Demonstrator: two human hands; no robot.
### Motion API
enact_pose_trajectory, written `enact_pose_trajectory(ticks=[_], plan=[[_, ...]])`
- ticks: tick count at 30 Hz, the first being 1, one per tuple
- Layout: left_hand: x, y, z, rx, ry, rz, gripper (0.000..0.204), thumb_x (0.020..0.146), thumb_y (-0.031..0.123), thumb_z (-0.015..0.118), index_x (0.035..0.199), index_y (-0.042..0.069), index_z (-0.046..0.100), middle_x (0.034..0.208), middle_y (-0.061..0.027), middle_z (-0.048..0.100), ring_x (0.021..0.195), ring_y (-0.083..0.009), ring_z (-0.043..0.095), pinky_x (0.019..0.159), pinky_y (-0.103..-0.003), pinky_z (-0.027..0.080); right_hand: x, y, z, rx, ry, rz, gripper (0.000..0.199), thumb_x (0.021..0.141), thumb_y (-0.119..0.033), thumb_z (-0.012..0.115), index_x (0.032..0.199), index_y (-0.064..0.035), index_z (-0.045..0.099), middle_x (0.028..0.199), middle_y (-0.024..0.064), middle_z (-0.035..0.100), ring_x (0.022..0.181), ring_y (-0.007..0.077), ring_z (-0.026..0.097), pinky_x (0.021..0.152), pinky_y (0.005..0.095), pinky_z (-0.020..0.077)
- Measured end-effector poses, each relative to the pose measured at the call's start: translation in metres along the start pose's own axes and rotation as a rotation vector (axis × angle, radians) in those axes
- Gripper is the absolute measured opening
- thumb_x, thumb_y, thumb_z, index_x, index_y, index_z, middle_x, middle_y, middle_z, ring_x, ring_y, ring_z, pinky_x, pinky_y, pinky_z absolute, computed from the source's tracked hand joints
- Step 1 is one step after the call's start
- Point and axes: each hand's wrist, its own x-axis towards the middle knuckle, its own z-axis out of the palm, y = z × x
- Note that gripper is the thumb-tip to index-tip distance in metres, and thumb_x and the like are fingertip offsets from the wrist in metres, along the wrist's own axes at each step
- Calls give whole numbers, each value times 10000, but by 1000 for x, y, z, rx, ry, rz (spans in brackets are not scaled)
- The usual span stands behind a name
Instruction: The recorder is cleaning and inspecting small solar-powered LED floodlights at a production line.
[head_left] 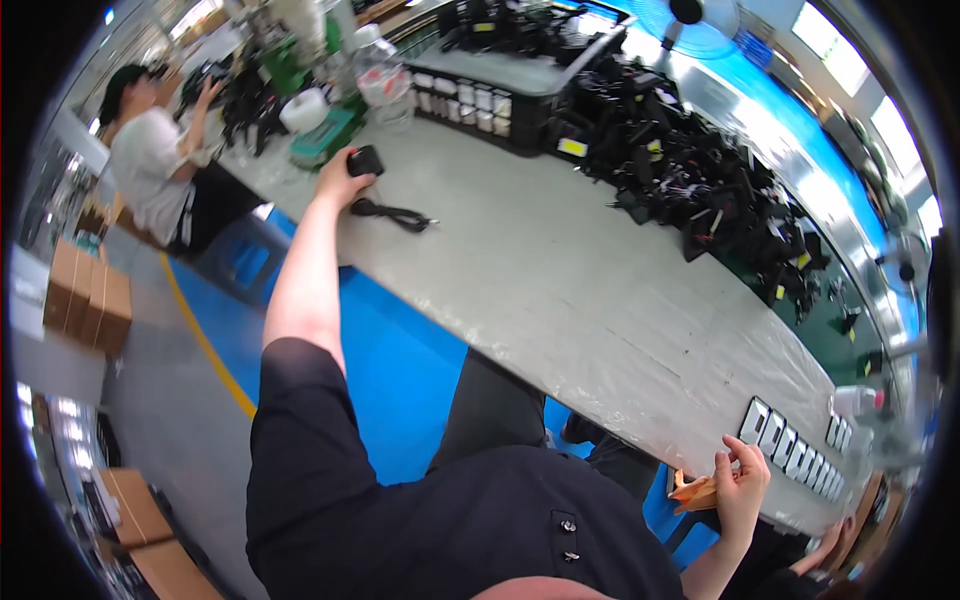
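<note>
One black device (365, 160) sits in the left hand (340, 180), with one black cable (395, 213) beside it. One right hand (742, 487) is at the table (560, 290) edge. One black crate (485, 100), one large pile of black parts (690, 175), one plastic bottle (380, 75), four cardboard boxes (90, 300), one other person (150, 165).

Long grey workbench (560, 270), blue floor (400, 360), perhaps skylights (830, 50) overhead

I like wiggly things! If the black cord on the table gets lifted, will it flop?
Probably floppy: the black cord lies in loose bends on the table. It looks thin, so likely light. It may trail behind the black device in the left hand.
</note>
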Motion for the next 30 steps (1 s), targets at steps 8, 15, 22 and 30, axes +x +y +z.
enact_pose_trajectory(ticks=[8, 15, 22, 30], plan=[[56, -17, 2, 510, -168, 49, 746, 644, 427, 738, 1286, 148, 478, 1155, -176, 554, 1069, -349, 538, 918, -424, 435, -18, -35, 12, 31, 45, 169, 199, 735, -46, 627, 924, 12, 646, 744, 118, 573, 652, 219, 549, 587, 303, 447], [111, -56, -8, 124, 146, 316, 535, 789, 124, 635, 1272, 9, 435, 1188, -202, 529, 1096, -317, 516, 962, -384, 392, 14, -73, 59, 258, 144, 75, 261, 810, -137, 628, 1054, -42, 635, 912, 104, 634, 791, 188, 597, 680, 285, 471], [-138, 218, 38, -907, -1246, 701, 971, 716, 348, 754, 1444, 68, 176, 1437, -116, 312, 1348, -248, 263, 1095, -433, 183, 73, -157, 128, 601, 443, -101, 265, 824, -116, 632, 1083, -62, 628, 805, 15, 514, 602, 48, 429, 570, 209, 399], [-199, 225, 67, -1134, -1501, 141, 323, 952, 211, 480, 1157, -39, 481, 997, -114, 631, 881, -220, 643, 827, -304, 489, 63, -111, 131, 500, 417, -131, 327, 854, -205, 597, 1130, -31, 575, 980, 139, 582, 912, 233, 578, 811, 341, 466]])
